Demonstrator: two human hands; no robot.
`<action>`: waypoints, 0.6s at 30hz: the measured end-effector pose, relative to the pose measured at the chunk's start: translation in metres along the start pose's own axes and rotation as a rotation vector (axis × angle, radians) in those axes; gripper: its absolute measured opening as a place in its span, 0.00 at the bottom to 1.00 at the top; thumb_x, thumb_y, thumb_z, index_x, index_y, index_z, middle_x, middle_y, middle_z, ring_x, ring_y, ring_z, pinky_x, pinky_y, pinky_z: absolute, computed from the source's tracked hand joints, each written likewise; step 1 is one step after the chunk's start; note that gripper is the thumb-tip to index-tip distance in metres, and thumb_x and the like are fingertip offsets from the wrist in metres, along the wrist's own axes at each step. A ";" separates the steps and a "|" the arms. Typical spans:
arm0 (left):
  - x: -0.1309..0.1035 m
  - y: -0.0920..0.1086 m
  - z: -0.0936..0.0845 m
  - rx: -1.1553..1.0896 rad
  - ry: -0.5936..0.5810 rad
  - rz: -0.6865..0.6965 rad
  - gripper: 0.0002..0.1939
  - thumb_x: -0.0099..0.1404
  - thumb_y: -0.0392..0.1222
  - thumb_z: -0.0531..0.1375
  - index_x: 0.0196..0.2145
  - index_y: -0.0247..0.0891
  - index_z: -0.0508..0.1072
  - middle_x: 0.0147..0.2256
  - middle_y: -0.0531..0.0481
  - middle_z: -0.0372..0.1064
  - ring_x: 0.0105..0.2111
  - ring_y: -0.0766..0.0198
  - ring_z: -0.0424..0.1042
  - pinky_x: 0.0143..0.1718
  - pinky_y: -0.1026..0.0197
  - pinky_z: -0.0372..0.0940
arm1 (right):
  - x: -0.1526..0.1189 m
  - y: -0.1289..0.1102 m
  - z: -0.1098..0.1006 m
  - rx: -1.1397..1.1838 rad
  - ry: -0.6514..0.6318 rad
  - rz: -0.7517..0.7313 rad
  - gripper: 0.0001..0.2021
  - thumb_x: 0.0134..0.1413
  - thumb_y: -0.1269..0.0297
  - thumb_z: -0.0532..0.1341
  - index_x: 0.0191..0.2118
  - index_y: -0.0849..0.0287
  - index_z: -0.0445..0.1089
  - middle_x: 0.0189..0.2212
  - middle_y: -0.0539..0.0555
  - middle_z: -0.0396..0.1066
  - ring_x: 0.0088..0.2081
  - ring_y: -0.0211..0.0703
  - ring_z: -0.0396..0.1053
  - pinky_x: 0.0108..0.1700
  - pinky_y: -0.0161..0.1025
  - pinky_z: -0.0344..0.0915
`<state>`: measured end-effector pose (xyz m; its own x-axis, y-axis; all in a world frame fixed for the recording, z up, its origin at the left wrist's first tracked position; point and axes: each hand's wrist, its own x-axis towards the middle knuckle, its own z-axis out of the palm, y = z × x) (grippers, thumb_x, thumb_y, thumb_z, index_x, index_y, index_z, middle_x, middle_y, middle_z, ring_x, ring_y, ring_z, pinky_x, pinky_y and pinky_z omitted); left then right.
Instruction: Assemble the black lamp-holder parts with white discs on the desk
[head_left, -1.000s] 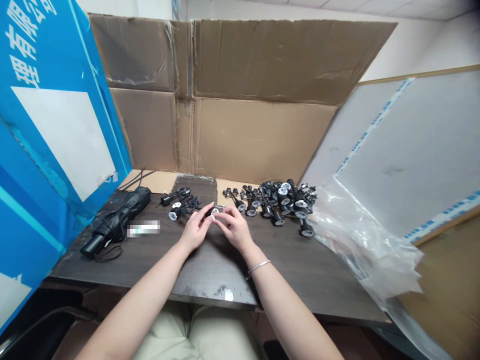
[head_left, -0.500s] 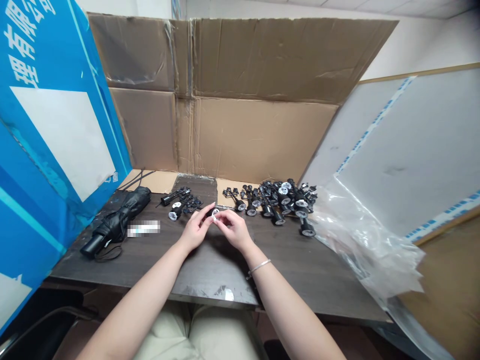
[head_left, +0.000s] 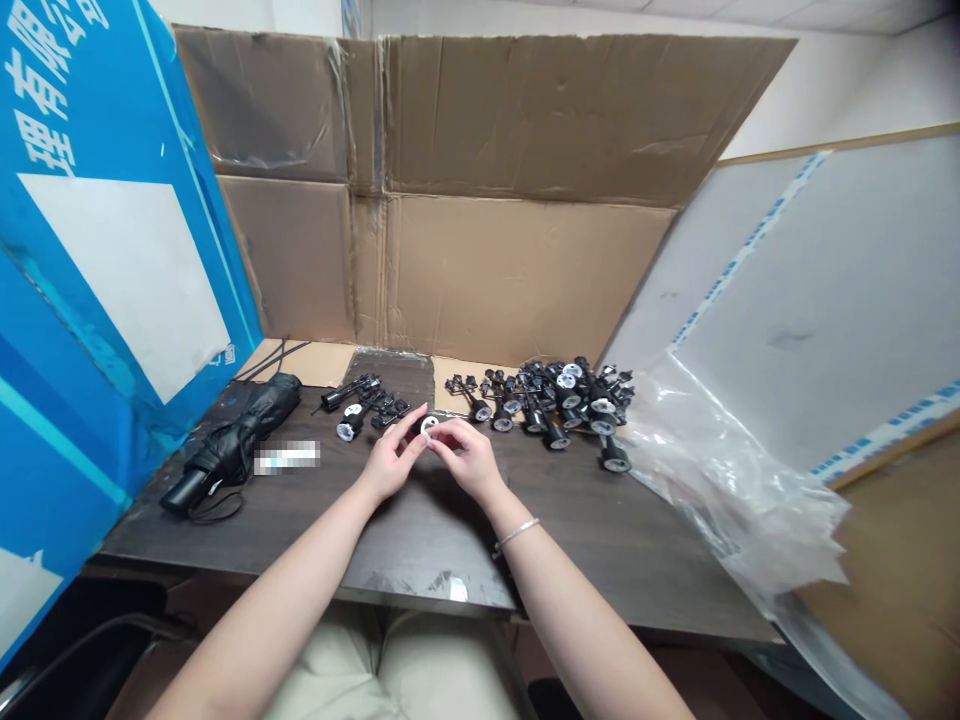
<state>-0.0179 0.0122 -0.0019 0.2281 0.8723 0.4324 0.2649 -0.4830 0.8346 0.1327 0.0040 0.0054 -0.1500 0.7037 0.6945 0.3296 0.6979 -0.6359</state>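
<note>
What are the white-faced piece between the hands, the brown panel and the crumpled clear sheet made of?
White-faced piece: perhaps hard plastic, its face pale and rounded; too small to be sure.
Brown panel: cardboard, mostly matte, judging by its creases.
Crumpled clear sheet: likely plastic film, glossy, see-through with bright wrinkles.

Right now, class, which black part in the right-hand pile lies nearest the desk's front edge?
The black part at the pile's near right corner, next to the clear plastic sheet; the others lie farther back.
</note>
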 end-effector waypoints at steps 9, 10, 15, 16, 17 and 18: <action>-0.003 0.001 0.004 0.095 0.108 0.031 0.20 0.63 0.50 0.50 0.50 0.41 0.64 0.44 0.46 0.67 0.39 0.61 0.69 0.45 0.58 0.63 | -0.001 -0.004 0.002 -0.030 -0.004 -0.044 0.07 0.51 0.64 0.58 0.34 0.56 0.72 0.27 0.52 0.67 0.27 0.37 0.64 0.29 0.35 0.64; -0.003 0.001 0.004 0.104 0.115 0.032 0.21 0.63 0.50 0.50 0.51 0.40 0.64 0.45 0.45 0.67 0.40 0.61 0.68 0.45 0.57 0.63 | -0.001 -0.006 0.002 -0.023 -0.006 -0.047 0.07 0.52 0.64 0.57 0.35 0.56 0.72 0.27 0.53 0.67 0.28 0.37 0.64 0.30 0.35 0.64; -0.002 0.001 0.004 0.128 0.102 0.046 0.20 0.64 0.49 0.48 0.52 0.41 0.61 0.48 0.45 0.64 0.46 0.60 0.65 0.49 0.56 0.59 | -0.001 -0.004 0.005 0.104 0.031 0.077 0.05 0.50 0.63 0.58 0.33 0.57 0.69 0.28 0.53 0.67 0.29 0.38 0.65 0.30 0.36 0.65; -0.002 0.001 0.004 0.128 0.092 0.051 0.20 0.65 0.48 0.47 0.52 0.41 0.61 0.49 0.45 0.64 0.48 0.60 0.64 0.50 0.56 0.58 | -0.002 -0.001 0.007 0.171 0.053 0.145 0.07 0.47 0.63 0.60 0.34 0.57 0.68 0.27 0.51 0.66 0.27 0.37 0.64 0.28 0.35 0.65; -0.002 0.001 0.004 0.130 0.083 0.054 0.20 0.65 0.48 0.47 0.52 0.41 0.61 0.49 0.46 0.64 0.49 0.60 0.63 0.51 0.56 0.58 | -0.002 0.002 0.009 0.251 0.071 0.222 0.11 0.44 0.62 0.62 0.36 0.57 0.66 0.27 0.50 0.65 0.25 0.35 0.63 0.26 0.34 0.65; -0.003 0.000 0.004 0.131 0.073 0.055 0.19 0.65 0.47 0.47 0.52 0.41 0.61 0.50 0.46 0.63 0.50 0.60 0.62 0.52 0.56 0.57 | -0.002 0.004 0.010 0.339 0.078 0.302 0.16 0.41 0.62 0.64 0.40 0.56 0.65 0.27 0.49 0.64 0.23 0.34 0.62 0.24 0.33 0.65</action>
<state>-0.0148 0.0096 -0.0040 0.1781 0.8454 0.5036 0.3754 -0.5315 0.7594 0.1251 0.0070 -0.0019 -0.0188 0.8792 0.4760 0.0222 0.4764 -0.8790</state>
